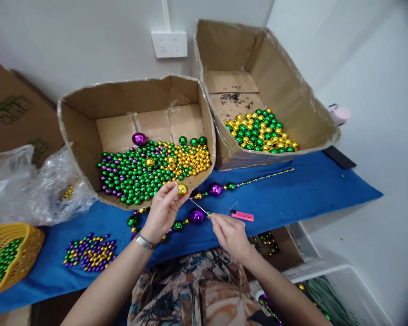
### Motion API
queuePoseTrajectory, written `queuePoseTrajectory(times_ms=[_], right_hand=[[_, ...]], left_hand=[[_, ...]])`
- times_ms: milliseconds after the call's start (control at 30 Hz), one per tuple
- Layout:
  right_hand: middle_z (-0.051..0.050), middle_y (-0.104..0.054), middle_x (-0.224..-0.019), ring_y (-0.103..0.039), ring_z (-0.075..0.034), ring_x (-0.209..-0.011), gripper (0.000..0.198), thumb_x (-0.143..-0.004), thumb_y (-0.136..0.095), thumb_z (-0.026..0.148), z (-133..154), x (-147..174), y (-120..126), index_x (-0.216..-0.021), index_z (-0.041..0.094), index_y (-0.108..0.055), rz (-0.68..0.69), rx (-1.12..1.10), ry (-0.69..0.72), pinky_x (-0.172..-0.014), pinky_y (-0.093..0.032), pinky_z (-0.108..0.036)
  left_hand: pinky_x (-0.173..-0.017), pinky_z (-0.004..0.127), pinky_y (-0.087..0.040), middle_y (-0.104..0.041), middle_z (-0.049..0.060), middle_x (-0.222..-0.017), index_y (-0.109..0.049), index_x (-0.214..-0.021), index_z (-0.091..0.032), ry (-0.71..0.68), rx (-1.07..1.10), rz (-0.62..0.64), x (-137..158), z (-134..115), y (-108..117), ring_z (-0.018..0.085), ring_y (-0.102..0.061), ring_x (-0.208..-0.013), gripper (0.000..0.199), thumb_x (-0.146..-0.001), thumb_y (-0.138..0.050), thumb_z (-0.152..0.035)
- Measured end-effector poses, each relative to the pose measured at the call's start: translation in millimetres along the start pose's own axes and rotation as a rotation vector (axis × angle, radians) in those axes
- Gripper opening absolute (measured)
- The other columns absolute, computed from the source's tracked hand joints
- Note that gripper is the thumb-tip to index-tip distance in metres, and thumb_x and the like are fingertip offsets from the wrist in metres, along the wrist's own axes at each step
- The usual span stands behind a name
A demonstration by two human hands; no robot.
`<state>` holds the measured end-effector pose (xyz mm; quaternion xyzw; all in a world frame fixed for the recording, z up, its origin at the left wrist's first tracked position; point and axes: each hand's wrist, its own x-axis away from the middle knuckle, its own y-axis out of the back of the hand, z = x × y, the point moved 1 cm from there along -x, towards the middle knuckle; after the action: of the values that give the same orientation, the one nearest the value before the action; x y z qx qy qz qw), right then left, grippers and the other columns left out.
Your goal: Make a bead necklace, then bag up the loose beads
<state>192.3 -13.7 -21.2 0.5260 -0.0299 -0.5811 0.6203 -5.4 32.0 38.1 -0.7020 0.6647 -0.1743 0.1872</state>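
Observation:
A large gold bead [182, 189] is pinched between the fingers of my left hand [166, 203], over the front rim of the left cardboard box [136, 86]. My right hand [229, 235] is closed on a thin pale string [200, 207] that runs up to the gold bead. Whether the string passes through the bead is hidden. Under and beside my hands lies a bead strand on the blue cloth, with a large purple bead [197, 216] and another purple bead [215, 189] on it. Inside the left box are many loose green, purple and gold beads [132, 172].
A taller cardboard box [279, 86] with green and gold beads stands back right. A pink lighter [243, 216] lies right of my right hand. Loose small beads [90, 251], a yellow basket [30, 244] and clear plastic [37, 194] are at left. A black object [340, 156] sits at right.

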Motion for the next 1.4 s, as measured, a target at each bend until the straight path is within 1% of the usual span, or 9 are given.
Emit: queuePoseTrajectory(times_ms=[100,200,367,500,633,900,1067,1267,1400], right_hand=[[-0.006,-0.073,-0.086,-0.07,-0.016,-0.077,0.025,-0.098,-0.039,0.018,4,-2,-1,-0.102,0.019,-0.064,-0.002,-0.047,-0.019,-0.07,-0.053,-0.025],[-0.004,-0.071,-0.08,-0.07,-0.016,-0.077,0.025,-0.098,-0.039,0.017,5,-3,-2,-0.099,0.019,-0.064,-0.003,-0.108,-0.034,-0.074,-0.054,-0.025],[-0.006,-0.072,-0.084,-0.07,-0.017,-0.077,0.024,-0.097,-0.039,0.015,1,-1,-9,-0.101,0.017,-0.063,-0.007,-0.026,0.001,-0.072,-0.054,-0.027],[-0.006,-0.071,-0.082,-0.069,-0.017,-0.076,0.024,-0.098,-0.039,0.016,0,-4,-10,-0.099,0.018,-0.063,-0.016,-0.033,0.014,-0.072,-0.054,-0.027],[-0.005,-0.071,-0.083,-0.069,-0.016,-0.075,0.024,-0.098,-0.039,0.017,-3,-7,-4,-0.099,0.019,-0.063,-0.049,-0.036,0.004,-0.069,-0.053,-0.026],[-0.005,-0.071,-0.081,-0.068,-0.016,-0.069,0.021,-0.097,-0.04,0.017,-19,-3,3,-0.095,0.019,-0.061,-0.125,0.0,-0.008,-0.067,-0.052,-0.026],[-0.004,-0.07,-0.08,-0.068,-0.016,-0.068,0.02,-0.097,-0.042,0.016,-20,-5,7,-0.094,0.019,-0.061,-0.159,0.009,-0.007,-0.065,-0.05,-0.026],[-0.004,-0.071,-0.079,-0.067,-0.016,-0.066,0.022,-0.097,-0.04,0.018,-19,-5,9,-0.094,0.019,-0.062,-0.175,0.02,0.002,-0.062,-0.051,-0.026],[-0.004,-0.071,-0.078,-0.068,-0.015,-0.066,0.021,-0.097,-0.041,0.018,-22,-3,10,-0.097,0.02,-0.062,-0.199,0.018,0.029,-0.061,-0.051,-0.025]], left_hand=[[-0.097,0.046,-0.052,-0.07,0.001,-0.094,-0.062,-0.095,-0.02,-0.035,-0.014,0.024,8,6,-5,0.021,-0.069,-0.094,0.029,-0.073,-0.078,-0.029],[-0.098,0.047,-0.051,-0.07,0.001,-0.093,-0.061,-0.097,-0.02,0.033,0.027,0.017,12,10,-5,0.022,-0.069,-0.095,0.031,-0.074,-0.077,-0.032],[-0.094,0.042,-0.053,-0.068,0.001,-0.095,-0.062,-0.095,-0.02,-0.047,0.019,0.022,16,19,-3,0.02,-0.069,-0.094,0.027,-0.074,-0.078,-0.026],[-0.09,0.04,-0.054,-0.067,0.002,-0.098,-0.062,-0.097,-0.021,0.013,-0.001,0.083,21,27,-6,0.02,-0.068,-0.094,0.03,-0.073,-0.079,-0.025],[-0.084,0.033,-0.055,-0.066,0.005,-0.108,-0.066,-0.1,-0.021,0.002,-0.1,0.113,16,20,-4,0.019,-0.065,-0.096,0.028,-0.077,-0.074,-0.034],[-0.069,0.027,-0.05,-0.07,0.006,-0.092,-0.067,-0.097,-0.017,-0.392,-0.749,-0.02,-52,-28,25,0.018,-0.064,-0.082,0.03,-0.081,-0.066,-0.042],[-0.072,0.031,-0.049,-0.073,0.006,-0.091,-0.068,-0.095,-0.019,-0.512,-1.315,0.062,-84,-44,39,0.022,-0.067,-0.081,0.021,-0.086,-0.055,-0.033],[-0.076,0.037,-0.048,-0.071,0.011,-0.098,-0.067,-0.101,-0.017,-0.555,-1.854,0.147,-85,-36,41,0.029,-0.064,-0.09,0.023,-0.088,-0.05,-0.024],[-0.078,0.034,-0.048,-0.07,0.008,-0.096,-0.066,-0.101,-0.019,-0.609,-1.876,0.175,-73,-28,41,0.025,-0.063,-0.091,0.023,-0.092,-0.047,-0.027]])
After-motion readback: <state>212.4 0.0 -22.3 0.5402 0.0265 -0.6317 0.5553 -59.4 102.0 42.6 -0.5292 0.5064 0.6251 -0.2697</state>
